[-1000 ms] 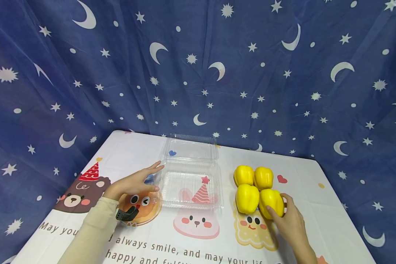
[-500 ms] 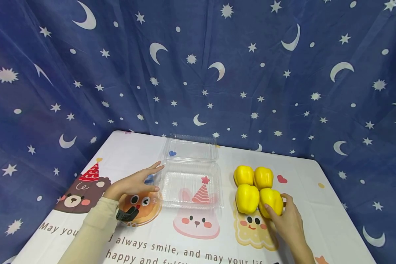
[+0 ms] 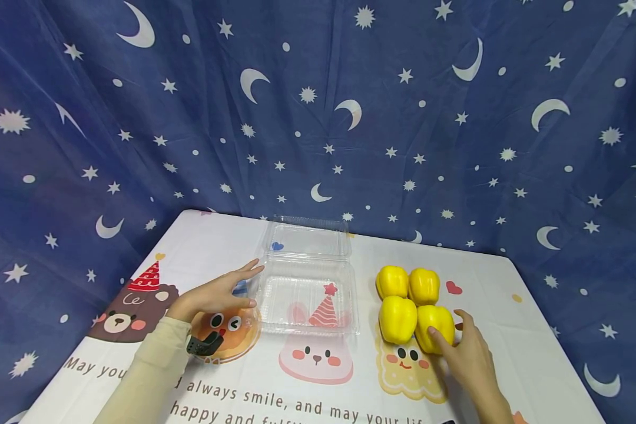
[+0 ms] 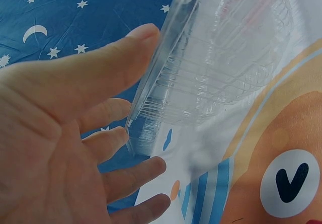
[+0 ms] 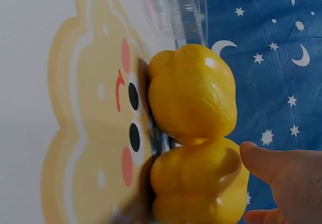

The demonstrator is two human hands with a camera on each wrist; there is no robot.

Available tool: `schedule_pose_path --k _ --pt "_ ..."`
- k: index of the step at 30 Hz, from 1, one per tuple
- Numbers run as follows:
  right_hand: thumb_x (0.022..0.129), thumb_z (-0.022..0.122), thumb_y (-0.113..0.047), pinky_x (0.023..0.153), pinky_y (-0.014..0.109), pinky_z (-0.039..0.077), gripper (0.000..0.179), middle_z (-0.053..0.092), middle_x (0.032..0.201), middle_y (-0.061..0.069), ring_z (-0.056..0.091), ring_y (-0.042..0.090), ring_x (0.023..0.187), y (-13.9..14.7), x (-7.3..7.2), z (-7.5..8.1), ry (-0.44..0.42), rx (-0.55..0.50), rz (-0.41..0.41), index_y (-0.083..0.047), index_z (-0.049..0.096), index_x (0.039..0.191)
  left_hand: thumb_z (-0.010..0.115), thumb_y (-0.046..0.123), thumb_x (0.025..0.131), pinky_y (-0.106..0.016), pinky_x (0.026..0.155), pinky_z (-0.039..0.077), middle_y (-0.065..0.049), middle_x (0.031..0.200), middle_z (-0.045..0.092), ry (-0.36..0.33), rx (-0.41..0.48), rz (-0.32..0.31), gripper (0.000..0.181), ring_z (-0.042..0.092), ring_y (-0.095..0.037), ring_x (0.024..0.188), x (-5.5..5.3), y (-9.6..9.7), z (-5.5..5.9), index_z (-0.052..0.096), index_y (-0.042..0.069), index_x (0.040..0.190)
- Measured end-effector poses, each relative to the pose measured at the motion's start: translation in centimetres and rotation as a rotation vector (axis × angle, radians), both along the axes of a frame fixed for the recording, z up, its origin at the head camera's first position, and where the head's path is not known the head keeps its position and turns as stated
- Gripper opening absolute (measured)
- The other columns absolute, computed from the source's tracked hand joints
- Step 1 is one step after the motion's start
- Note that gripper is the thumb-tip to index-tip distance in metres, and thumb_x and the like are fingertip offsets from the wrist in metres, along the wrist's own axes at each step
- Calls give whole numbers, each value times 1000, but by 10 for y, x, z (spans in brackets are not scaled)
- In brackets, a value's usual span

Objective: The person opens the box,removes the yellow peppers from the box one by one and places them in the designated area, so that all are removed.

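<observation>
Several yellow bell peppers stand bunched together at the right in the head view. My right hand [image 3: 469, 353] is around the near right pepper [image 3: 436, 325], its thumb over the front and its fingers at the right side. In the right wrist view the thumb [image 5: 259, 156] lies loosely at that pepper's [image 5: 198, 183] edge and casts a shadow on it. The near left pepper [image 5: 193, 93] sits right against it. My left hand [image 3: 219, 291] has its fingers spread at the left edge of a clear plastic clamshell container [image 3: 344, 277], whose lid [image 3: 307, 235] is folded back.
Two more peppers, one at the left [image 3: 391, 282] and one at the right [image 3: 424, 286], form the back row. A white printed tablecloth [image 3: 487, 282] covers the table. Behind it hangs a blue curtain [image 3: 318, 135] with moons and stars.
My right hand has loosened slightly, its fingers a little farther from the near right pepper, which has shifted slightly. My left hand and the container have stayed still.
</observation>
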State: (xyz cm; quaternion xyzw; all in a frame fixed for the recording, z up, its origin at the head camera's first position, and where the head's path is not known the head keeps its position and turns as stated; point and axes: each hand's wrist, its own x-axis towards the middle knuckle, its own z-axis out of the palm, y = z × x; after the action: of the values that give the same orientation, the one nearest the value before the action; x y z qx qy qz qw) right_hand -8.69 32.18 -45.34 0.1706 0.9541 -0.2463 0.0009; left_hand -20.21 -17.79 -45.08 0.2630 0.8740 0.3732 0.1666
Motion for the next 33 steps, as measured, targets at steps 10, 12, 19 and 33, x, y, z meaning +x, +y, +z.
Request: schedule_pose_path --k 10,12,19,33 --pt "95 63 -52 87 57 51 83 50 138 33 63 40 104 3 -3 9 6 11 9 -2 31 153 72 22 93 -71 120 18 -21 170 11 -14 -17 21 80 14 -51 154 3 1 3 31 4 158" --pt "95 62 -53 90 60 50 84 49 140 33 61 44 111 2 -5 12 -7 11 1 -3 31 153 72 22 93 -71 120 19 -22 170 11 -10 -18 20 80 14 -51 154 2 1 3 31 3 158" --pt "95 60 -54 93 62 51 81 51 141 33 57 48 119 -1 -10 18 -4 50 26 -2 34 152 72 22 93 -71 120 20 -23 170 12 1 -23 16 79 15 -51 154 2 0 1 31 3 158" --pt "97 60 -49 90 64 51 70 59 134 31 61 46 116 -9 -15 23 112 58 77 -2 44 146 72 22 93 -70 120 20 -22 169 12 2 -35 25 79 15 -50 154 2 2 2 31 3 158"
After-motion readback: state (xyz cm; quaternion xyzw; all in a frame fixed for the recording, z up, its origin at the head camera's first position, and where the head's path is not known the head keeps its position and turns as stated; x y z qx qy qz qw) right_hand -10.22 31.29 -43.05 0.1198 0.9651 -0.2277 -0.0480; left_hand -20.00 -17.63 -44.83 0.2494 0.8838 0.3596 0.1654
